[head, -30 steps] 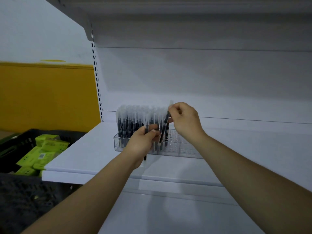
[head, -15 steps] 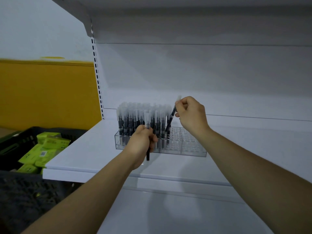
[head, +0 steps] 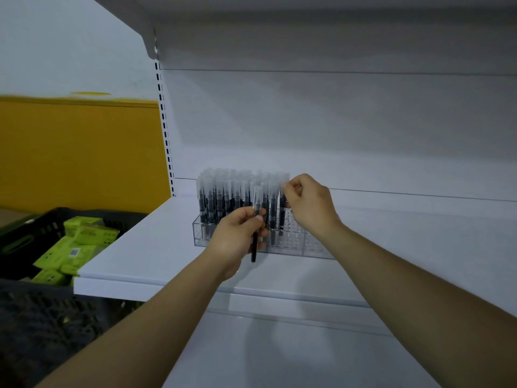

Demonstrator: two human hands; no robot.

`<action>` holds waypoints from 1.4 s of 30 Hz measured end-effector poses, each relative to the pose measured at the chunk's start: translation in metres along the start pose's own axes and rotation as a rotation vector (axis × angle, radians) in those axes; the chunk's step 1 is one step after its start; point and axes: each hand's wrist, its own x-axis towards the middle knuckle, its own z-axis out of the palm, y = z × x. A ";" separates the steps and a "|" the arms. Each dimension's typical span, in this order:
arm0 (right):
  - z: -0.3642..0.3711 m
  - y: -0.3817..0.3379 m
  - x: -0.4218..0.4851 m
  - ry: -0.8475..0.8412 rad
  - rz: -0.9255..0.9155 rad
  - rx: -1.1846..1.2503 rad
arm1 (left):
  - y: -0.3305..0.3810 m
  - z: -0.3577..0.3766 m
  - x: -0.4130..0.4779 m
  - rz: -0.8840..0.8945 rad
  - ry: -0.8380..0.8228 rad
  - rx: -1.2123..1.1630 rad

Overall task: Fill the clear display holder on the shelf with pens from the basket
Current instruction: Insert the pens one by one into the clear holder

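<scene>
Seating a pen, next one ready.
Fingertips (head: 287,189) of the right hand (head: 310,205) pinch the cap of a black pen with frosted clear cap (head: 282,211), upright at the right edge of the filled rows in the clear acrylic display holder (head: 313,245), mid-frame on the white shelf (head: 140,247). The left hand (head: 237,239) grips a second pen (head: 254,252) just in front. A straight downward press should seat it; empty holes lie rightward. The black plastic basket (head: 22,239) sits lower left.

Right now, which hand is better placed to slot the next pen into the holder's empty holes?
Right, probably. The right hand pinches a seated pen at the filled rows' edge, beside the clear holder's empty holes. The left hand grips the spare pen in front of filled rows.
</scene>
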 end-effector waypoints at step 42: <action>-0.024 -0.014 -0.003 0.137 -0.087 0.231 | -0.048 -0.036 -0.030 0.255 -0.161 1.471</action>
